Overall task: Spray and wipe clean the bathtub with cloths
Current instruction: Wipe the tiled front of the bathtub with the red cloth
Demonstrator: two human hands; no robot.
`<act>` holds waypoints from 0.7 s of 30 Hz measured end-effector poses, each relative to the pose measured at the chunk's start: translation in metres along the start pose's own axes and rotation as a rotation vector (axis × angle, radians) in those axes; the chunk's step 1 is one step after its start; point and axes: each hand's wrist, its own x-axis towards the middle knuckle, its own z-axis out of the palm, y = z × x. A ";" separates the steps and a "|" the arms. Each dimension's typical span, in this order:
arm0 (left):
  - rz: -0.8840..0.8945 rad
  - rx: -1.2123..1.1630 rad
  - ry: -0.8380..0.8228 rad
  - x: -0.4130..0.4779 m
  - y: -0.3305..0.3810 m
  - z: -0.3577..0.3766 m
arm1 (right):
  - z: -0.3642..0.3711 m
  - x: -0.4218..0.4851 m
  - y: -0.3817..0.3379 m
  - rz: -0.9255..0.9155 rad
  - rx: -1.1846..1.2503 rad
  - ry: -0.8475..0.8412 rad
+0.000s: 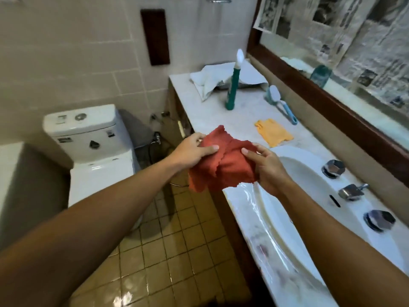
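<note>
**Cloth in hand, tub not yet touched**

Here we are at the vanity, and both hands are on a rumpled red-orange fabric cloth (225, 165), held in the air over the front edge of the pale marble tabletop (221, 116). The left hand (190, 151) has a clenched grip on the cloth's nine o'clock side, thumb on top. The right hand (265, 167) pinches the three o'clock side, fingers curled into the folds. It looks as if the cloth is being spread or folded for use, though that is my read.

At twelve o'clock from the cloth stands a tall teal plastic bottle with a white nozzle (232, 89), upright and well apart from either hand. At two o'clock a flat yellow cloth (273, 131) lies on the tabletop, with a blue-handled scrubbing brush (281, 103) just beyond it. Behind the bottle sits a crumpled white towel (210, 78). The white ceramic sink (298, 173) is at four o'clock, the white toilet (88, 138) at nine.

And progress? Early, I judge. No tub can be picked out with certainty; the white shape at the far nine o'clock edge is too cropped to call. Nobody holds the bottle, so spraying and wiping both look to be ahead: take the bottle, go to the tub, spray, then wipe.
</note>
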 end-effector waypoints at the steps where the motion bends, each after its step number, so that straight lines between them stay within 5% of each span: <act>1: -0.012 -0.034 0.025 -0.010 -0.002 -0.009 | 0.013 0.001 0.001 -0.016 -0.007 -0.042; 11: 0.207 0.415 0.364 -0.159 -0.069 -0.170 | 0.213 -0.027 0.038 -0.046 -0.137 -0.371; 15: 0.106 0.255 0.288 -0.223 -0.085 -0.232 | 0.276 -0.050 0.052 -0.048 -0.181 -0.469; 21: 0.038 -0.028 0.564 -0.299 -0.098 -0.311 | 0.347 -0.082 0.058 0.080 -0.308 -0.681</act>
